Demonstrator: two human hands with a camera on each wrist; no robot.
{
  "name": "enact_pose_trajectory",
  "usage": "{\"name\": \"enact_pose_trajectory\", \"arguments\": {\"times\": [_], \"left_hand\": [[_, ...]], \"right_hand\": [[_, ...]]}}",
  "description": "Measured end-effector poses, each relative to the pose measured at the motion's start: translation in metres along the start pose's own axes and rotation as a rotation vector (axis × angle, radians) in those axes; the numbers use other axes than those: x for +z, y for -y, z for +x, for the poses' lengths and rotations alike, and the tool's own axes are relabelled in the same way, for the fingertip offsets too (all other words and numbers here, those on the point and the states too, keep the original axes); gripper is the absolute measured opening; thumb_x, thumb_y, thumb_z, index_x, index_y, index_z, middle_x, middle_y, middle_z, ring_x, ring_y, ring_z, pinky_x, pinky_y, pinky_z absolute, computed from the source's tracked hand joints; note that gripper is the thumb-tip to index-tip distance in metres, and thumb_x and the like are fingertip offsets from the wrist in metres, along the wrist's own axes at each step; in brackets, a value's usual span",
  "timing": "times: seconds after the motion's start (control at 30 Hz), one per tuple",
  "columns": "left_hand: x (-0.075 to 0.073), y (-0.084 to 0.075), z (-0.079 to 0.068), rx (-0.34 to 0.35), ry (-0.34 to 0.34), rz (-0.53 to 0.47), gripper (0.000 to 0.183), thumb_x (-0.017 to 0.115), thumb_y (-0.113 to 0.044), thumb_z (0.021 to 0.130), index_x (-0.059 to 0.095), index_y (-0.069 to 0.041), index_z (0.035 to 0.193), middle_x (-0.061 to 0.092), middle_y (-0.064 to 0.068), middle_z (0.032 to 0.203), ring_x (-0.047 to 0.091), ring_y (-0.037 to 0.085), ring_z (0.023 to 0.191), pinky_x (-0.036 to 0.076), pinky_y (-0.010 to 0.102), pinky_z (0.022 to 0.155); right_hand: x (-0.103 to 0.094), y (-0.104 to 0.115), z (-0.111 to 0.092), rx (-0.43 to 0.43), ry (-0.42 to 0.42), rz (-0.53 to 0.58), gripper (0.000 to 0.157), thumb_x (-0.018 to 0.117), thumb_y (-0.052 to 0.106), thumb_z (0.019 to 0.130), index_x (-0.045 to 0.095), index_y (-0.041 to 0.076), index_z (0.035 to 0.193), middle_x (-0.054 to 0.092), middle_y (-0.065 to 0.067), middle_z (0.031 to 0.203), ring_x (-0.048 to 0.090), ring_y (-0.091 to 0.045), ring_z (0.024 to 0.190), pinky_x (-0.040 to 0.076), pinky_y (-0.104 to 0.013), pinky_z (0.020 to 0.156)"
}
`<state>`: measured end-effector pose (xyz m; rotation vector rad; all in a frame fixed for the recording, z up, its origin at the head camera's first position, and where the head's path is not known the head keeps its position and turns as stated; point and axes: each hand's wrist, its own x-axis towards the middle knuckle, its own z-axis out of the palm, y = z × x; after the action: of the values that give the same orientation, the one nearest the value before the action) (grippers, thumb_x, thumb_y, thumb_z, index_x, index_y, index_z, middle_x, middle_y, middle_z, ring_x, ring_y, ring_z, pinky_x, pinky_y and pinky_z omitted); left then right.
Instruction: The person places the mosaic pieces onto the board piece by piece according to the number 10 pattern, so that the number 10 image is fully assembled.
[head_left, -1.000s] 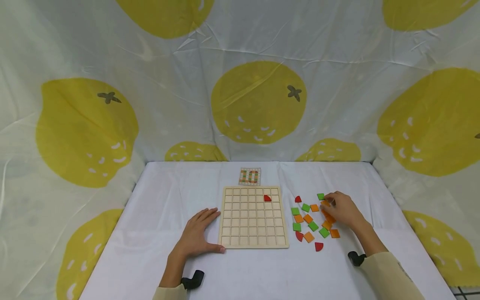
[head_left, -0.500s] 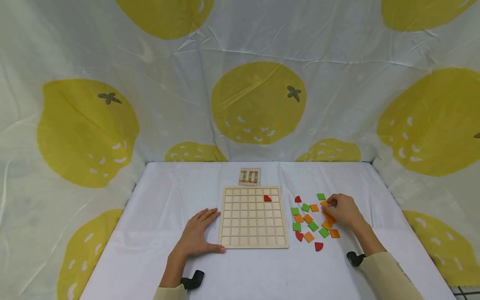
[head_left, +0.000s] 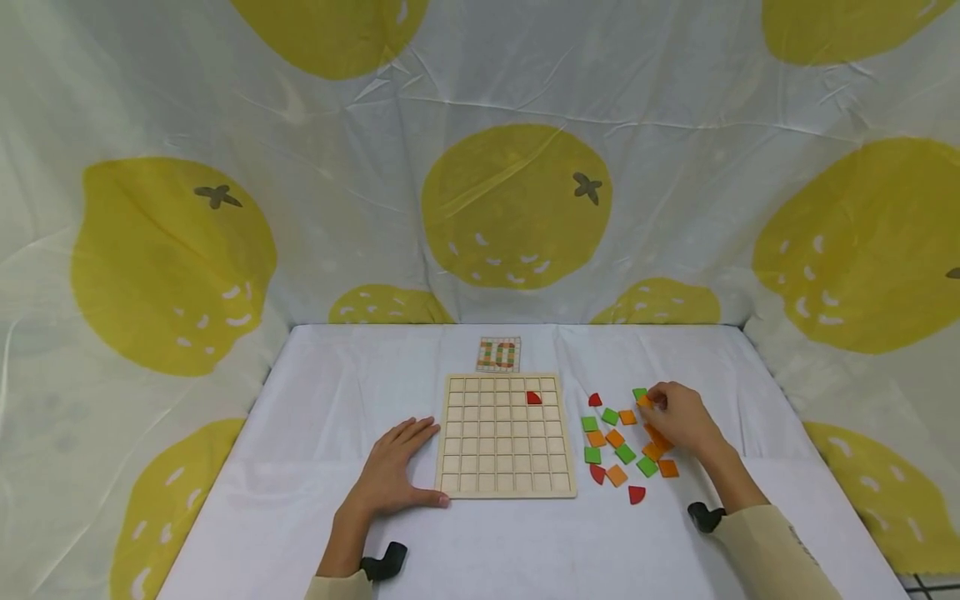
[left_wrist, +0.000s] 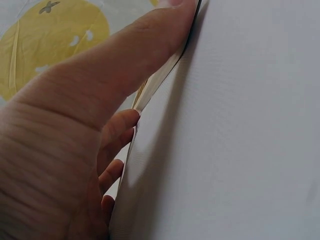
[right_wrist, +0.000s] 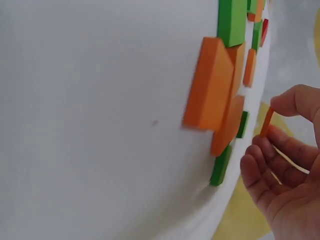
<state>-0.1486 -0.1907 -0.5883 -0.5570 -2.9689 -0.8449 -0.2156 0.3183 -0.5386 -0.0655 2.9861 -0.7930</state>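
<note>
My right hand (head_left: pixel 678 414) pinches an orange square tile (right_wrist: pixel 267 121) between thumb and fingertip, over the far right of the loose pieces. Spread beside the wooden grid board (head_left: pixel 507 495), my left hand (head_left: pixel 390 473) has its thumb at the near left corner and its fingertips along the left edge. One red quarter-circle piece (head_left: pixel 533 398) lies in a cell near the board's upper right. In the left wrist view the left thumb (left_wrist: pixel 130 55) stretches along the board's side. Part of the orange tiles under the right hand is hidden.
Right of the board lie several green squares (head_left: pixel 625 454), orange squares (head_left: pixel 616 476) and red quarter-circles (head_left: pixel 637 495). Some orange tiles (right_wrist: pixel 210 90) overlap one another. A small pattern card (head_left: pixel 498 354) showing a "10" lies behind the board. A lemon-print cloth (head_left: pixel 517 204) hangs behind the table.
My right hand has picked an orange tile off the pile and shifted slightly away from me. The left hand and the board have stayed put.
</note>
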Motion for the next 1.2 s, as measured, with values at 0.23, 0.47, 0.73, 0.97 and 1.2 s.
{"name": "enact_pose_trajectory", "arguments": {"times": [0.23, 0.47, 0.73, 0.97, 1.2], "left_hand": [[-0.002, 0.0, -0.001, -0.011, 0.016, 0.004, 0.119, 0.083, -0.081, 0.056, 0.048, -0.026, 0.156, 0.043, -0.005, 0.164, 0.032, 0.033, 0.155, 0.027, 0.064, 0.121], [-0.001, 0.001, -0.001, -0.006, 0.013, 0.001, 0.118, 0.083, -0.082, 0.057, 0.048, -0.027, 0.155, 0.042, -0.006, 0.164, 0.032, 0.032, 0.155, 0.028, 0.065, 0.119], [0.002, 0.003, -0.001, 0.015, 0.011, -0.021, 0.118, 0.083, -0.081, 0.057, 0.048, -0.027, 0.156, 0.044, -0.01, 0.162, 0.034, 0.03, 0.153, 0.029, 0.061, 0.12], [0.002, 0.002, -0.001, 0.0, 0.042, -0.039, 0.117, 0.083, -0.08, 0.059, 0.046, -0.028, 0.157, 0.043, -0.011, 0.162, 0.033, 0.028, 0.153, 0.028, 0.06, 0.122], [0.001, 0.002, -0.001, 0.008, 0.04, -0.015, 0.114, 0.081, -0.081, 0.06, 0.046, -0.031, 0.157, 0.043, -0.011, 0.162, 0.034, 0.029, 0.153, 0.029, 0.06, 0.121]], "right_hand": [[0.01, 0.024, 0.013, -0.092, -0.054, 0.062, 0.033, 0.072, 0.025, 0.094, 0.068, 0.0, 0.115, 0.068, -0.014, 0.105, 0.06, -0.027, 0.093, 0.058, -0.047, 0.087], [0.034, 0.064, 0.032, -0.29, -0.043, 0.067, 0.026, 0.074, 0.021, 0.092, 0.072, 0.004, 0.111, 0.067, -0.005, 0.099, 0.058, -0.02, 0.086, 0.054, -0.033, 0.075], [0.062, 0.104, 0.052, -0.406, 0.084, 0.086, 0.026, 0.074, 0.023, 0.093, 0.072, 0.006, 0.114, 0.067, -0.004, 0.106, 0.059, -0.017, 0.09, 0.055, -0.034, 0.081], [0.087, 0.122, 0.063, -0.463, 0.141, 0.067, 0.027, 0.073, 0.025, 0.095, 0.073, 0.007, 0.114, 0.068, -0.002, 0.106, 0.062, -0.015, 0.092, 0.056, -0.035, 0.084], [0.099, 0.132, 0.066, -0.448, 0.193, 0.02, 0.027, 0.074, 0.026, 0.095, 0.073, 0.007, 0.114, 0.065, 0.001, 0.104, 0.057, -0.011, 0.086, 0.054, -0.03, 0.081]]}}
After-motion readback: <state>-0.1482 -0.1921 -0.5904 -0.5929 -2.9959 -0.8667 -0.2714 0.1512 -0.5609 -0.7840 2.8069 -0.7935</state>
